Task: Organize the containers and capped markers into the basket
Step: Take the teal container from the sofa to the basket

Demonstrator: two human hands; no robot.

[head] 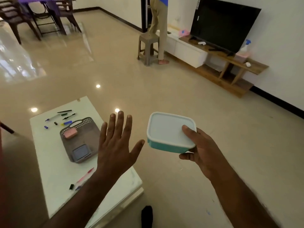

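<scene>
My right hand (201, 149) grips a teal container with a white lid (169, 131) by its near right corner, held in the air over the floor, right of the table. My left hand (116, 145) is raised with fingers spread and holds nothing; it hovers over the table's right edge. On the white table (49, 155) lies a grey perforated basket (85, 125) holding a pink container (70, 133) at its far end and a blue-grey container (80, 152) at its near end. Several markers and loose caps (65, 118) lie beyond the basket. A pink pen (85, 175) and a black cap (71, 187) lie nearer me.
A person stands with one foot on a grey stool (148, 46) at the back. A low TV stand (213, 63) with a television (225, 25) runs along the right wall. Dark chairs and a purple-covered table (37, 14) stand at the far left. Glossy tiled floor surrounds the table.
</scene>
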